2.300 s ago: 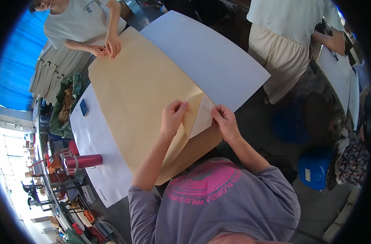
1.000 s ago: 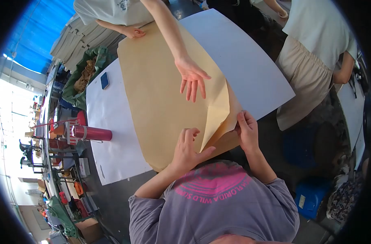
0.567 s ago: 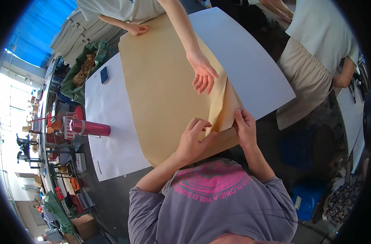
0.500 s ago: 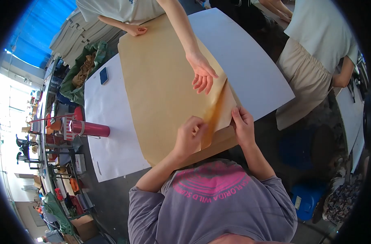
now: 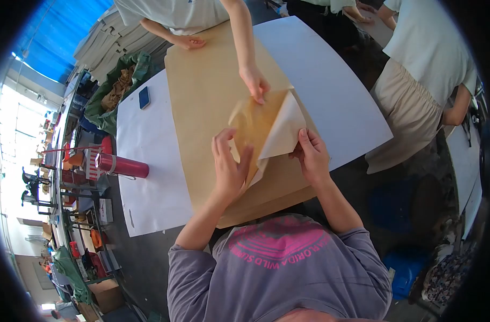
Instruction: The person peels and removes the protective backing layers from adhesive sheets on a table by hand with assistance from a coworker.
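Observation:
A large brown paper sheet point(image 5: 202, 107) covers the middle of the table. Above its near right part, a glossy amber sheet point(image 5: 260, 121) is lifted and curled, and a pale paper layer point(image 5: 284, 129) shows along its right side. My right hand point(image 5: 312, 158) pinches the right edge of that pale layer between thumb and fingers. On the left of the curl, my left hand point(image 5: 230, 166) has its fingers spread and thumb apart, against or just beside the amber sheet. A co-worker's hand point(image 5: 254, 83) reaches down to the curl's far edge.
White sheets point(image 5: 153, 198) lie beneath on both sides. A pink bottle point(image 5: 122, 165) and a phone point(image 5: 144, 98) rest on the left. A green bag point(image 5: 116, 94) with crumpled paper stands beyond. Another person point(image 5: 422, 91) is at the right; shelves line the left.
The amber sheet has been lifted and folded farther left, baring more pale paper. My left hand moved left and spread its fingers. The co-worker's open hand has come down to the curl.

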Demonstrator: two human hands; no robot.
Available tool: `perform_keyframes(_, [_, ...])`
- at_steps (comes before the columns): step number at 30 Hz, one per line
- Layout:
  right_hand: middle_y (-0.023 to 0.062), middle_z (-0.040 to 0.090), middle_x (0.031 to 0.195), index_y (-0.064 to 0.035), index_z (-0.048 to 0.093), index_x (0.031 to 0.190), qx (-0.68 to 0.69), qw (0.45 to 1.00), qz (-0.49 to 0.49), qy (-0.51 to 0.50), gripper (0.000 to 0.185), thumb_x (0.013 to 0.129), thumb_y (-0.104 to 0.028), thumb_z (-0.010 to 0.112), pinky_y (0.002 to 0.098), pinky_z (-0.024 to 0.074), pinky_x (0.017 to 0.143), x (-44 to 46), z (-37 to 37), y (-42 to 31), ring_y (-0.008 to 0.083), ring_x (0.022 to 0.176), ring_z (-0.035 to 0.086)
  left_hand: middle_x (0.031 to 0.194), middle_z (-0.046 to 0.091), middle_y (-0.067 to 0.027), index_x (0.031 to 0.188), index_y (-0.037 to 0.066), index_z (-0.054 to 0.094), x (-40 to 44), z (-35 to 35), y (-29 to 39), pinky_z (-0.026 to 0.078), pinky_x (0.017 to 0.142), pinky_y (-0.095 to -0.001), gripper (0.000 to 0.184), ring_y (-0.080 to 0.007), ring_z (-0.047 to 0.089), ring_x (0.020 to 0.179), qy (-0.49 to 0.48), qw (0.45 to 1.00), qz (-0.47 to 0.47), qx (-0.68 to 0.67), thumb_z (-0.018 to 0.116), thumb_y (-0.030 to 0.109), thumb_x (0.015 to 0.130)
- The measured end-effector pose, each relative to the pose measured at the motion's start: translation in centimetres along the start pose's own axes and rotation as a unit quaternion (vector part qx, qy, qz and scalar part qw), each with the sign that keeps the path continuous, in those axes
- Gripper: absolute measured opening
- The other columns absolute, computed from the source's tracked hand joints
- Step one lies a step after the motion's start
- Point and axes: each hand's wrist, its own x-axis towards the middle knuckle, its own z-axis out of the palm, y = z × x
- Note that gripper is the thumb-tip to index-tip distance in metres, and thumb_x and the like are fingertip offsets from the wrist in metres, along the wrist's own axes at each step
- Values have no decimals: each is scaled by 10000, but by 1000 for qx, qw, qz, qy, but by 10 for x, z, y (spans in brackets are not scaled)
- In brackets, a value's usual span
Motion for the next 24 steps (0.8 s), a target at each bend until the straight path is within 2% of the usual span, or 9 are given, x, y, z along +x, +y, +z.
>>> perform_keyframes(1, [-14, 578, 761, -85, 559, 868, 1, 1000, 2, 1, 288, 966, -344, 478, 231, 460, 593, -2, 0, -2, 69, 654, 548, 1089, 551, -145, 926, 21, 612, -2, -8, 7, 382, 847, -365, 165, -266, 520, 1010, 13, 988, 108, 109, 622, 169, 854])
perform_keyframes(4, [-13, 573, 757, -88, 553, 875, 27, 1000, -2, 14, 279, 968, -339, 473, 241, 453, 597, -6, -3, 0, 72, 655, 534, 1188, 521, -138, 997, 34, 651, -5, -31, 21, 282, 971, -411, 272, -315, 435, 1155, -76, 961, 154, 219, 579, 259, 862])
perform_keyframes(7, [-11, 566, 751, -90, 545, 876, 39, 999, -16, 24, 272, 970, -335, 470, 249, 443, 603, -7, -4, -1, 77, 655, 521, 1283, 474, -92, 989, 68, 685, 0, -55, 18, 242, 965, -427, 284, -281, 437, 1180, -195, 963, 128, 138, 566, 299, 876])
perform_keyframes(8, [-9, 564, 749, -91, 542, 875, 39, 999, -21, 29, 271, 971, -333, 469, 251, 439, 605, -9, -4, -2, 78, 655, 517, 1270, 484, -73, 1078, 88, 647, 0, -63, 29, 243, 927, -452, 364, -261, 438, 1192, -191, 944, 162, 215, 567, 373, 866])
perform_keyframes(11, [-6, 563, 747, -90, 538, 863, 36, 999, -10, 34, 266, 971, -324, 473, 250, 429, 604, -13, 5, -10, 79, 651, 516, 1249, 506, -64, 1158, 114, 607, -13, -58, 47, 229, 921, -482, 340, -251, 441, 1200, -122, 915, 145, 358, 542, 289, 874])
perform_keyframes(14, [-4, 563, 743, -84, 538, 863, 52, 997, -41, 27, 251, 971, -302, 479, 251, 434, 605, -14, 4, -11, 79, 651, 518, 1302, 482, -82, 1215, 146, 572, -24, -54, 26, 216, 923, -491, 371, -233, 431, 1233, -75, 864, 187, 461, 541, 196, 848])
perform_keyframes(17, [-2, 566, 762, -73, 542, 868, 87, 993, -51, 54, 229, 973, -266, 480, 240, 436, 615, -21, 4, -12, 67, 670, 521, 1338, 470, -107, 1203, 167, 584, -38, -44, 29, 178, 974, -505, 394, -221, 396, 1290, -48, 855, 191, 479, 524, 157, 814])
perform_keyframes(20, [-2, 570, 796, -52, 547, 884, 50, 977, -154, 141, 218, 977, -235, 474, 224, 439, 634, -33, -6, -16, 55, 694, 523, 1386, 422, -146, 1244, 175, 562, -56, -30, 56, 80, 1023, -583, 439, -248, 379, 1312, -134, 880, 152, 429, 511, 131, 810])
perform_keyframes(24, [-3, 573, 832, -34, 547, 900, 60, 983, -112, 132, 211, 976, -220, 479, 221, 453, 675, -49, -19, -29, 57, 743, 545, 1381, 429, -156, 1246, 133, 558, -74, -9, 59, -33, 1019, -652, 444, -230, 323, 1351, -184, 891, 145, 388, 460, 110, 814])
